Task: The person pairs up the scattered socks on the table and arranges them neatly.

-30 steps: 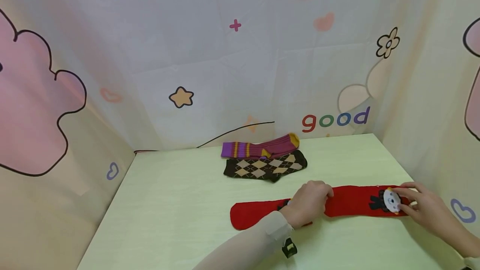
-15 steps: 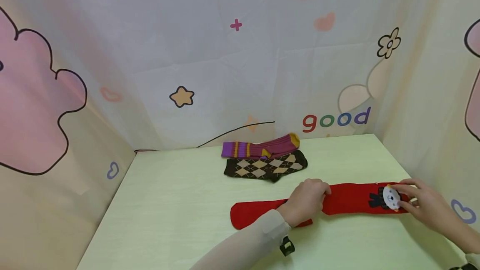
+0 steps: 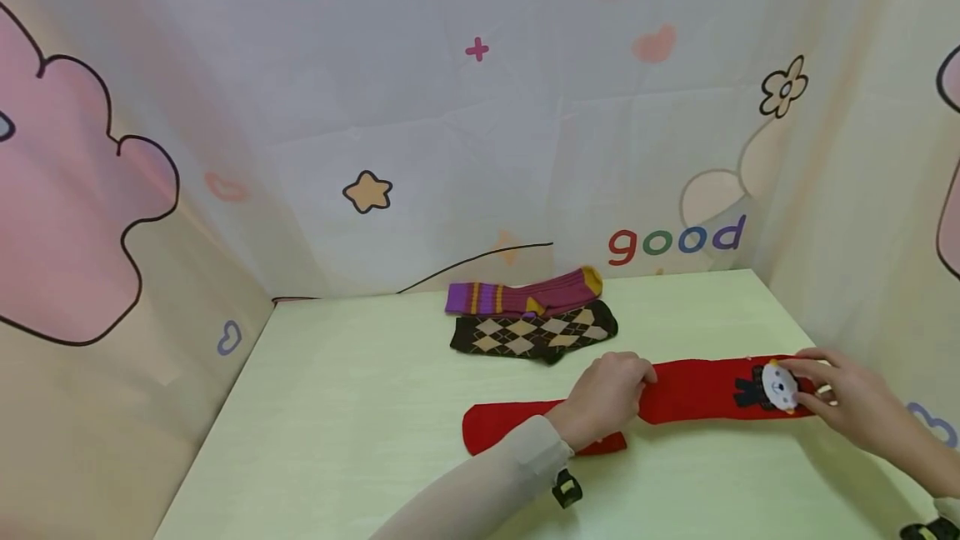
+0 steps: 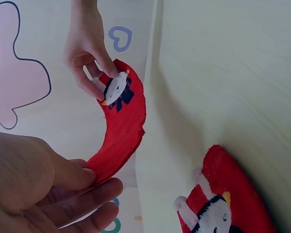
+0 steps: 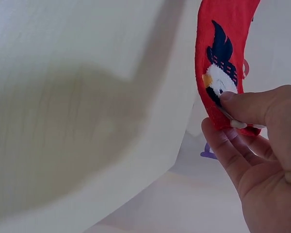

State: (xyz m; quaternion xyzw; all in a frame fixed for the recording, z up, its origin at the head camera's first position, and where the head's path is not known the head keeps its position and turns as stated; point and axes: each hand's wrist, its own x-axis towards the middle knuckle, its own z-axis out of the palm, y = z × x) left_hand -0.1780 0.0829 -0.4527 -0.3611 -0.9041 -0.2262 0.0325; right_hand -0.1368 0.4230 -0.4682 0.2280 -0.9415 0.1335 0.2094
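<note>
A red sock (image 3: 697,391) with a white-faced animal figure is stretched between both hands, raised off the table as the shadow in the right wrist view shows. My left hand (image 3: 606,397) pinches its left end between thumb and fingers. At the figured end, my right hand (image 3: 851,398) pinches it, thumb on the animal's face (image 5: 222,77). A second red sock (image 3: 498,423) lies flat on the table under my left forearm, which hides part of it in the head view; its own animal figure (image 4: 216,216) shows in the left wrist view.
Toward the back of the pale green table (image 3: 337,390) lie a purple and maroon sock (image 3: 510,298) with yellow bands and, in front of it, a dark argyle sock (image 3: 517,336). A printed cloth (image 3: 420,123) hangs behind the table and along its sides.
Both hands have lifted the red sock slightly up and away from the table front, moving a little left. The second red sock and the back pair have stayed in place.
</note>
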